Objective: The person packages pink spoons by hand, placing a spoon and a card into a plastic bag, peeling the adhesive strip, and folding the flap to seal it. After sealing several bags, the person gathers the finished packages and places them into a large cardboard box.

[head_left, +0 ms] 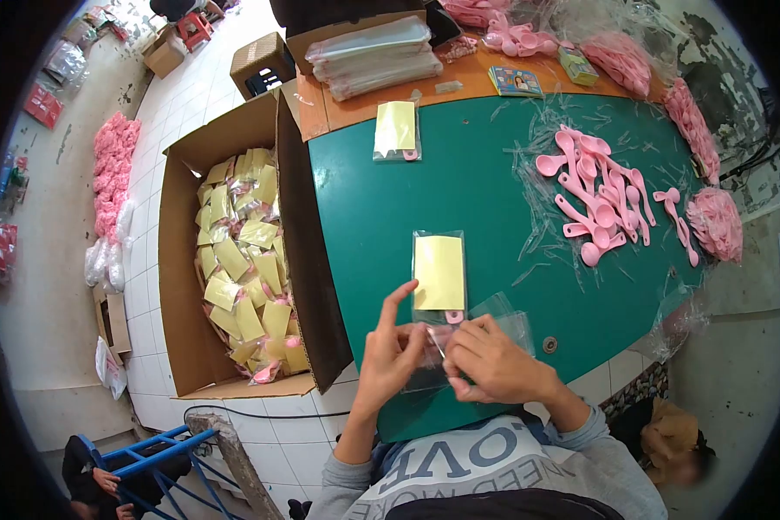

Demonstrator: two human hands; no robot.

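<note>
Near the front edge of the green tabletop, my left hand (pixel 396 351) pinches a clear plastic bag (pixel 425 378), its index finger stretched forward. My right hand (pixel 494 362) is closed on the same bag from the other side, its fingertips close to the left ones. More clear film (pixel 516 326) spreads beside the right knuckles. Just beyond my fingers lies a packed bag with a pale yellow card (pixel 438 273) and a pink handle end (pixel 454 317) poking out below the card. Another such packet (pixel 396 127) rests farther back. My fingers partly hide the bag's edge.
Pink spoons (pixel 598 186) are heaped on the right among thin clear strips (pixel 542 225). A cardboard box (pixel 225 147) full of carded packets stands left of the green table (pixel 364 199). Stacked plastic bags (pixel 373 56) lie at the back. Another person's hand (pixel 106 481) shows lower left.
</note>
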